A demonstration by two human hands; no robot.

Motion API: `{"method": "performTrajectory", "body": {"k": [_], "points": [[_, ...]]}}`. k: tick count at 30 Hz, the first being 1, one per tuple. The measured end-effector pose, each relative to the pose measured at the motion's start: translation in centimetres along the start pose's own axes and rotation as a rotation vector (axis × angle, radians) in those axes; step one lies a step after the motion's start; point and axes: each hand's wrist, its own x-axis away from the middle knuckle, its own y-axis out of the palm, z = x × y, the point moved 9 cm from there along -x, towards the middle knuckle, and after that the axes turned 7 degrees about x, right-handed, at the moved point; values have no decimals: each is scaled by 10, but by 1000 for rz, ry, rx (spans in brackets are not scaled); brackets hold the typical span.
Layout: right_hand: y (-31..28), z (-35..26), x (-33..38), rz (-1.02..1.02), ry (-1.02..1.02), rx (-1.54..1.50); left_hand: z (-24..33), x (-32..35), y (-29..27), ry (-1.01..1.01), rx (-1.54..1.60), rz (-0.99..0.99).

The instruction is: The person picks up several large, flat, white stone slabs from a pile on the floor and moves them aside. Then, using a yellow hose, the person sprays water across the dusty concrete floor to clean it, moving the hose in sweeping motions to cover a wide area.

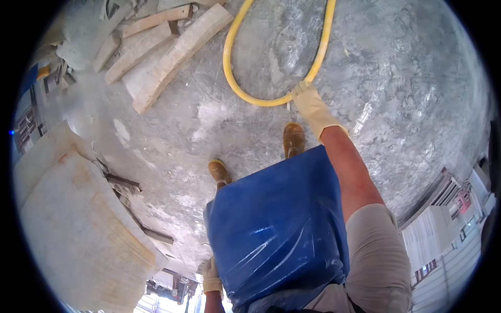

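My right hand (310,104), in a cream rubber glove, reaches forward and is closed on a yellow hose (266,101). The hose bends in a U, and both its sides run off past the top edge. Low beside my body hangs my left hand (211,277), gloved in the same cream; its fingers are partly hidden by the blue apron (276,208), so their state is unclear. That apron is glossy and covers my front. Below it show my brown boots (294,140), standing on the grey floor (177,156).
At the far left lie several rough stone strips (182,57) in a loose pile. A large pale stone slab (78,224) stands close on my left, with dark bars (156,236) by its base. More pale slabs (430,235) are at the right. The floor looks wet.
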Motion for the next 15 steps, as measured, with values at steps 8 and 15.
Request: {"method": "performTrajectory", "body": {"k": [8,15], "points": [[71,-1,-54,-342,29,-71,51,-34,-24,-141,96,40],[7,-8,0,-258,320,-447,189,-31,-22,85,380,-49]]}}
